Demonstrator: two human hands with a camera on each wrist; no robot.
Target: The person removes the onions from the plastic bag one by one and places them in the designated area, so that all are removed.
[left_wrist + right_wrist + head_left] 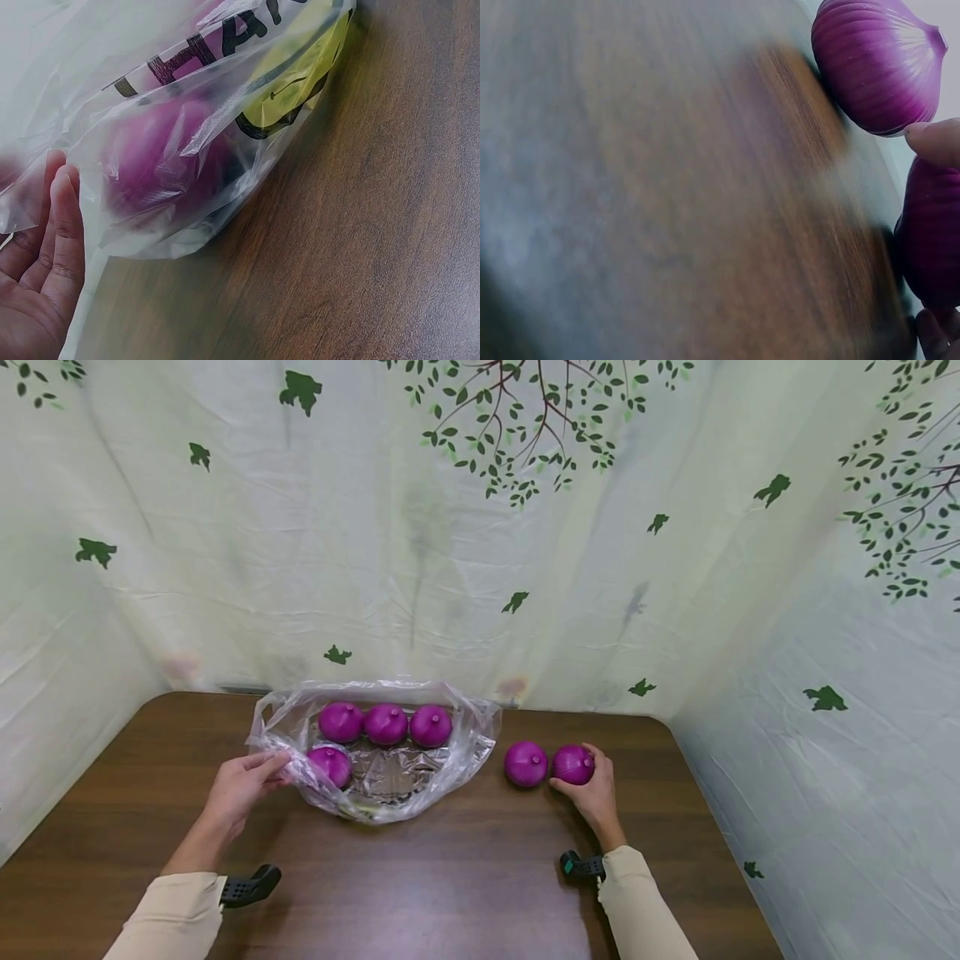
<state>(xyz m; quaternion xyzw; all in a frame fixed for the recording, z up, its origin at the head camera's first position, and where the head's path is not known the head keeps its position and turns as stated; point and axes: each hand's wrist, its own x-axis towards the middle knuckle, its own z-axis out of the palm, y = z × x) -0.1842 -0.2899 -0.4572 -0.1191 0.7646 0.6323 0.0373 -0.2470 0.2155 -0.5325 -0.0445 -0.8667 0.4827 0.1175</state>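
Note:
My left hand pinches the left edge of a clear plastic bag, whose mouth is spread wide. Inside the bag three purple onions sit in a row at the back, and one more onion lies at the front left, partly behind the plastic. Through the left wrist view, black lettering and a yellow print show on the bag. To the right of the bag, my right hand grips an onion between thumb and fingers. Another onion stands just left of it on the table.
Everything rests on a brown wooden table. A pale curtain printed with leaves and branches hangs behind the table and along both sides. Each wrist wears a black band.

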